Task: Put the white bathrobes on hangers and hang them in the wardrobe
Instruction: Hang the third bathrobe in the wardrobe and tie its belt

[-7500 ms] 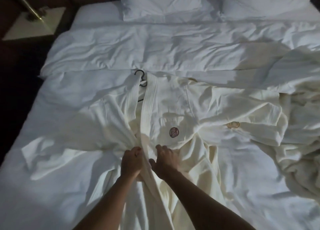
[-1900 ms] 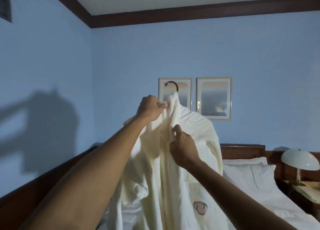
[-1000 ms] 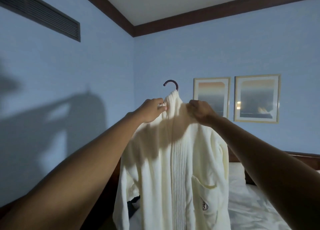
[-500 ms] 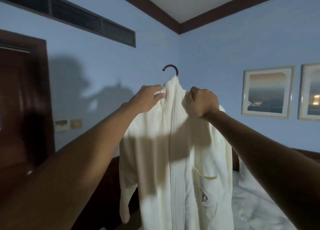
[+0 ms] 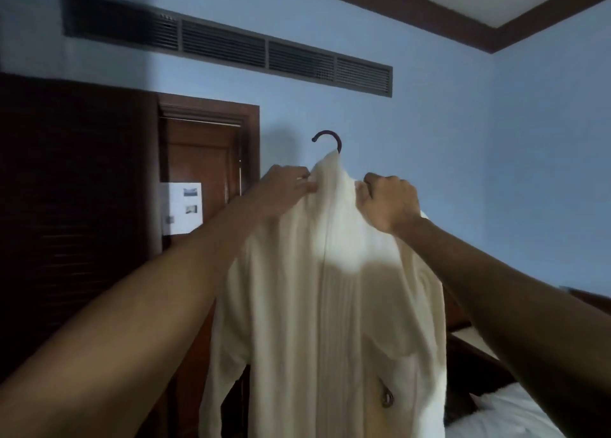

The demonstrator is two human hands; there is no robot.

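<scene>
A white bathrobe (image 5: 330, 305) hangs full length in front of me, draped on a dark hanger whose hook (image 5: 327, 140) sticks up above the collar. My left hand (image 5: 286, 188) grips the robe's left shoulder at the collar. My right hand (image 5: 390, 199) is closed on the right shoulder. Only the hook of the hanger shows; the robe covers the remainder. A dark louvered wardrobe door (image 5: 76, 213) fills the left side of the view.
A brown wooden room door (image 5: 201, 160) with a white notice (image 5: 182, 208) stands behind the robe, left of centre. A long vent grille (image 5: 231, 47) runs high on the blue wall. The bed's white linen (image 5: 496, 414) and dark wooden frame lie at lower right.
I have turned left, away from the bed and the framed pictures, carrying the robe held up by both hands. The wardrobe and room door have come into view.
</scene>
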